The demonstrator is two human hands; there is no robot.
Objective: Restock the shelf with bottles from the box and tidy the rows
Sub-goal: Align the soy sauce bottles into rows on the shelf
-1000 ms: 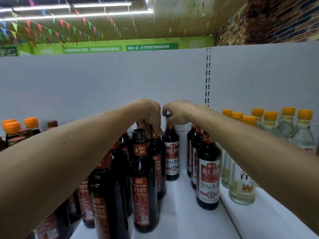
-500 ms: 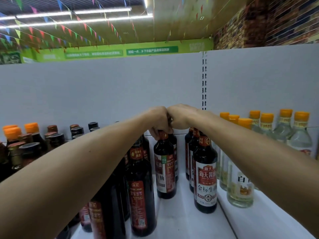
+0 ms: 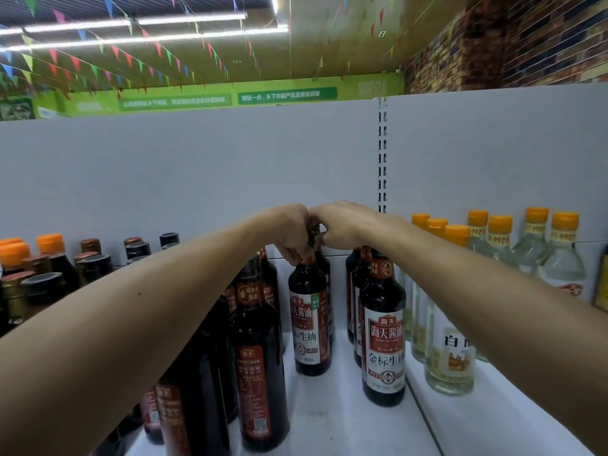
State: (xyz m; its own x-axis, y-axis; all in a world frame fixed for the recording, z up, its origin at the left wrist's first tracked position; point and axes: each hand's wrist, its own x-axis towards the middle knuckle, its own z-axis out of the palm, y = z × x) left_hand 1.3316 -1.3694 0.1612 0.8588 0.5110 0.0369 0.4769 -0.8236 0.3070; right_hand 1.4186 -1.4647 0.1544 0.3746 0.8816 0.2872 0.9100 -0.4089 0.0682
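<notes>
Your left hand (image 3: 292, 240) grips the front soy bottle (image 3: 309, 324) by its cap and your right hand (image 3: 343, 227) grips the rear bottle (image 3: 325, 271), near the shelf's (image 3: 345, 422) back edge; neighbouring rows look filled, while this row seemingly needs more bottles toward the front edge.

Soy sauce bottles (image 3: 309, 324) stand in rows on the shelf (image 3: 345, 422), vinegar bottles (image 3: 450, 357) to their right.
</notes>
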